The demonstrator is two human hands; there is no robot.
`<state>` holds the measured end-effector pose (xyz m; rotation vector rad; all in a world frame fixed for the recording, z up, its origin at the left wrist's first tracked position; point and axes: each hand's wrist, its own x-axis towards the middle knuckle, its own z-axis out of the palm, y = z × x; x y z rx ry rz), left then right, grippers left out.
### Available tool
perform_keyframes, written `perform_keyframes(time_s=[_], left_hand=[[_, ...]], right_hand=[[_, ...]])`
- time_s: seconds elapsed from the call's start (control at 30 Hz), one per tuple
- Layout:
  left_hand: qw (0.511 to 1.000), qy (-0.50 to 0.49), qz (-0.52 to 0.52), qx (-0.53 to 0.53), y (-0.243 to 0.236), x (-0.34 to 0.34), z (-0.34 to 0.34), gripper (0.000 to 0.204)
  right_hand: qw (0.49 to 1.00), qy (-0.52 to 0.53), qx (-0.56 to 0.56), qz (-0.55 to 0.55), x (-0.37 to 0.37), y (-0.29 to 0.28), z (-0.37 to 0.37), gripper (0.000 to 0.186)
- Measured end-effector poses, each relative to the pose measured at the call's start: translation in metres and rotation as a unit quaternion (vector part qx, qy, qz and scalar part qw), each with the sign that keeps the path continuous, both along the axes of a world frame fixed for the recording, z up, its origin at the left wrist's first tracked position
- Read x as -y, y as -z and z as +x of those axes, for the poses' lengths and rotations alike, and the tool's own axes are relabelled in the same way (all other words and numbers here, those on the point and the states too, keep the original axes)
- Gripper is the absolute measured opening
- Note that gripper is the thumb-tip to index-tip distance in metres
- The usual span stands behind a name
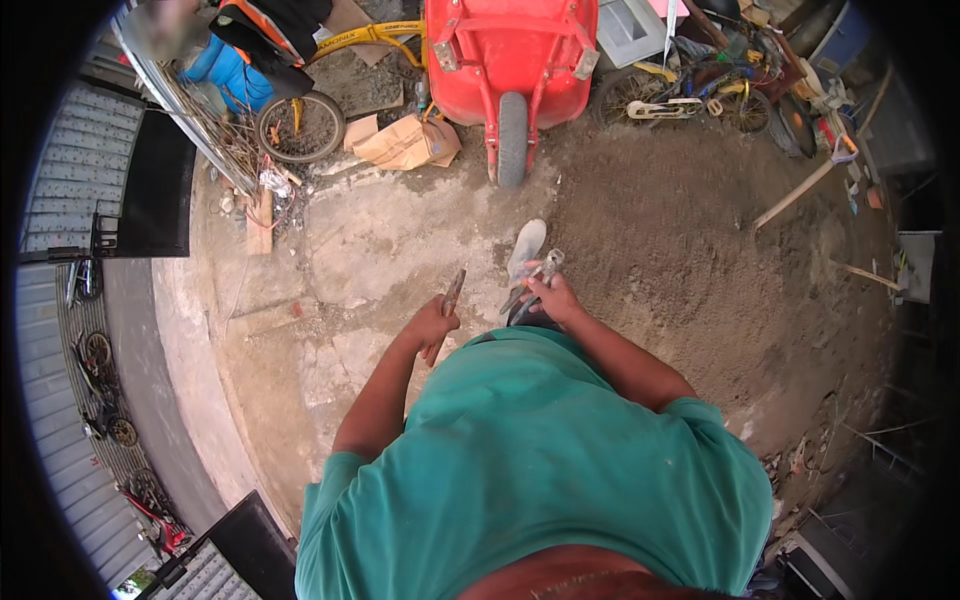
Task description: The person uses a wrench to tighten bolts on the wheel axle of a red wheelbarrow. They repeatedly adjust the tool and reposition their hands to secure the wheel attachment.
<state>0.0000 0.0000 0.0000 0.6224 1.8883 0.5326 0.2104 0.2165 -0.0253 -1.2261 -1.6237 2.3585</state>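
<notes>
My left hand (430,325) is closed around a short, worn brown stick-like piece (455,288). It sticks out above and below the fist; whether it is wood or a tool handle I cannot tell. In my right hand (557,298) is a pair of grey metal pliers (551,261), the head pointing away from me and the handles running back under the fingers. Both hands are held apart in front of my green shirt (540,430). A pale, dusty boot (527,245) shows on the ground just beyond the right hand.
An upturned red wheelbarrow (512,60) stands ahead, its wheel (512,140) toward me. Brown paper (408,143) and a yellow bicycle frame (365,36) lie left of it. Bicycle parts (680,100) clutter the right. Damp sand (680,250) covers the right-hand ground; a wooden-handled tool (800,192) lies there.
</notes>
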Motion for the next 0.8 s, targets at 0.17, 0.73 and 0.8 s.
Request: perform_keyframes(time_s=[0.17, 0.73, 0.8], left_hand=[[0.987, -0.111, -0.113, 0.005, 0.049, -0.015, -0.078, 0.047], [0.972, -0.013, -0.23, 0.035, 0.102, -0.107, -0.187, 0.057], [0.972, 0.02, -0.231, 0.048, 0.098, -0.123, -0.207, 0.057]], right_hand=[[0.976, 0.194, 0.032, 0.097, -0.15, 0.026, -0.063, 0.027], [0.937, 0.311, -0.099, 0.125, -0.514, -0.027, -0.165, 0.037], [0.936, 0.302, -0.069, 0.168, -0.515, -0.038, -0.178, 0.036]])
